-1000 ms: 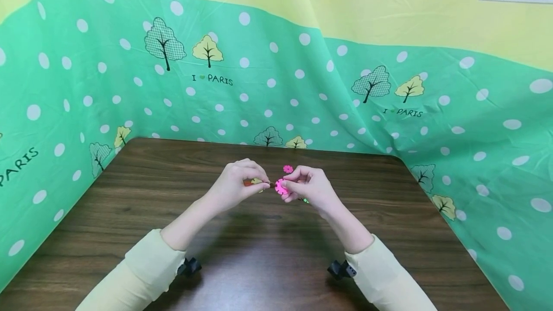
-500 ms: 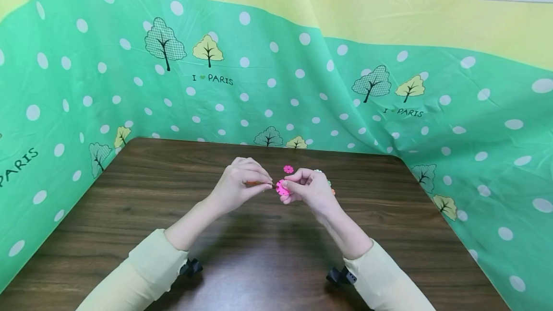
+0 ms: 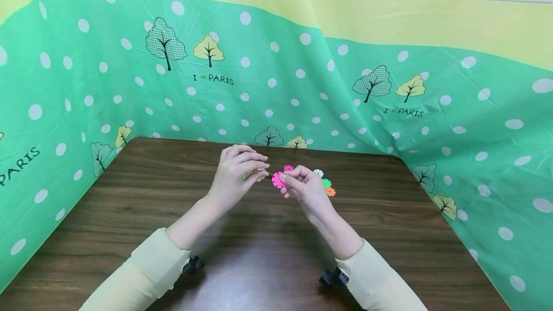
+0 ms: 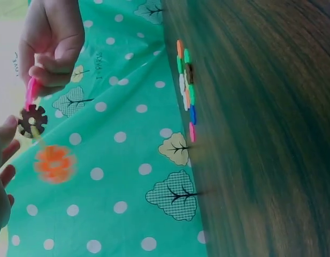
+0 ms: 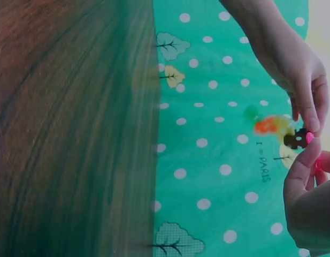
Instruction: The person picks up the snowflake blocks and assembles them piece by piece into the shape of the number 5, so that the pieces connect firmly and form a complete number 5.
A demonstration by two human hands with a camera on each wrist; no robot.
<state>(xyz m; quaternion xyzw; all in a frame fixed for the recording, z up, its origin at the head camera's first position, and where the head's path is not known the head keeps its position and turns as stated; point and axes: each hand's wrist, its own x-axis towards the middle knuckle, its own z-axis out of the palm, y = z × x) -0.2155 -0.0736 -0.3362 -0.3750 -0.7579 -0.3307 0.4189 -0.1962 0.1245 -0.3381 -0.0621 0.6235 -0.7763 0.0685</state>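
My right hand [image 3: 310, 190] pinches a bright pink notched plastic disc [image 3: 278, 180] between thumb and fingers, held above the table. In the left wrist view, a brown notched disc [image 4: 32, 121] joins its lower edge. From the brown disc a chain hangs off: a yellow piece [image 5: 284, 124], an orange disc [image 4: 55, 163] and a blurred green piece [image 5: 251, 113]. My left hand [image 3: 235, 172] is left of the pink disc, its fingers spread apart. One of its fingertips [image 4: 8, 126] is right at the brown disc's edge. Its fingers partly cover the chain in the head view.
Behind my right hand, loose discs lie on the dark wood table [image 3: 276, 263]: pink [image 3: 288, 168], white [image 3: 318, 173], green [image 3: 327, 183] and orange [image 3: 330, 191]. A blue disc [image 4: 193, 114] is among them in the left wrist view. A green dotted cloth [image 3: 242, 80] hangs behind the table.
My left hand has let go of its pinch beside the pink disc, risen slightly and spread its fingers. The right hand has shifted a little left, uncovering more loose discs.
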